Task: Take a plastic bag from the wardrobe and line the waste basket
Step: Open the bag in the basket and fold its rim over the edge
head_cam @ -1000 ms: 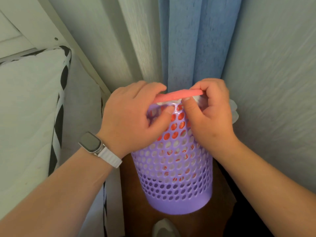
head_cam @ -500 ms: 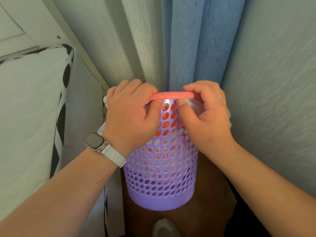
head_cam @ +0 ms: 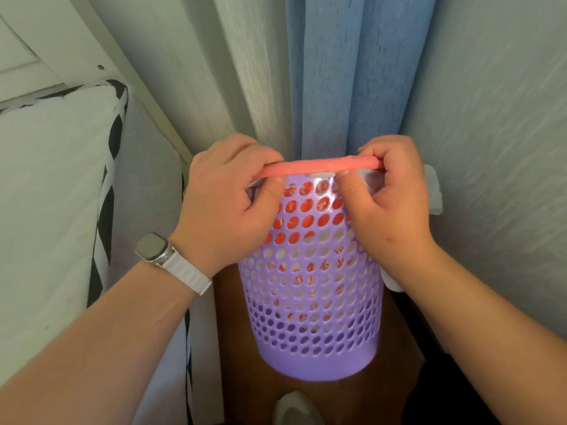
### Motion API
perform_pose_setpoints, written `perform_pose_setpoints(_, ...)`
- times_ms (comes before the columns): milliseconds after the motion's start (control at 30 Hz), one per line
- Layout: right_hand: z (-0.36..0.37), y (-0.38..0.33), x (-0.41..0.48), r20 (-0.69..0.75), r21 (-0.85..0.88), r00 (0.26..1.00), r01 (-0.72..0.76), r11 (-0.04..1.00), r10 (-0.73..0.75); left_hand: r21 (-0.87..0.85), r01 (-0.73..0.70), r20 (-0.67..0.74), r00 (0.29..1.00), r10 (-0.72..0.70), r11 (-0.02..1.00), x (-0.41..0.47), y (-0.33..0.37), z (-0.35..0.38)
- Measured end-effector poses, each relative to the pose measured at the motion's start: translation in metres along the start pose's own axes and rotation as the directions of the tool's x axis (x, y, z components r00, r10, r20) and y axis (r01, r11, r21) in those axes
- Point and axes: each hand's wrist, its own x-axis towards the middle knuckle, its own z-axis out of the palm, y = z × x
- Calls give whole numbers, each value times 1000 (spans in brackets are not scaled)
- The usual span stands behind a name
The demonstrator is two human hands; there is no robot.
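A purple perforated waste basket point(head_cam: 313, 317) stands on a brown floor in the corner. A plastic bag with red and white print shows through its holes, and the bag's pink edge point(head_cam: 319, 167) is stretched across the near rim. My left hand point(head_cam: 227, 204), with a watch on the wrist, pinches the pink edge at the left of the rim. My right hand point(head_cam: 395, 204) pinches it at the right. White bag plastic point(head_cam: 434, 191) sticks out past my right hand. The basket's opening is hidden behind my hands.
A blue curtain point(head_cam: 352, 72) hangs right behind the basket, with pale walls on both sides. A white mattress with black-and-white trim point(head_cam: 55, 194) presses in on the left. A light shoe tip point(head_cam: 294, 409) is at the bottom edge.
My hands have moved apart along the rim, stretching the pink bag edge wider. The basket sits more upright and centred than a second ago.
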Motion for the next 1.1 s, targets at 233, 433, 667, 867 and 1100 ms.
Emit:
perform_pose_setpoints(233,5,-12,-2,-21,-146,996,85,986,-89,191,-132,28,991,129,973,-1,24,7)
perform_pose_setpoints(433,11,-21,-10,26,-137,999,44,990,-41,191,-89,54,995,80,978,-4,16,7)
perform_pose_setpoints(667,-5,-7,5,190,-217,962,235,947,-195,-3,27,23,999,-27,1000,-3,-4,6)
perform_pose_setpoints(867,-7,6,9,262,-162,952,206,965,-159,-42,16,31,999,-14,999,-3,-4,5)
perform_pose_setpoints(1100,1,-1,0,52,-110,996,72,991,-67,51,13,43,999,-16,999,-4,11,5)
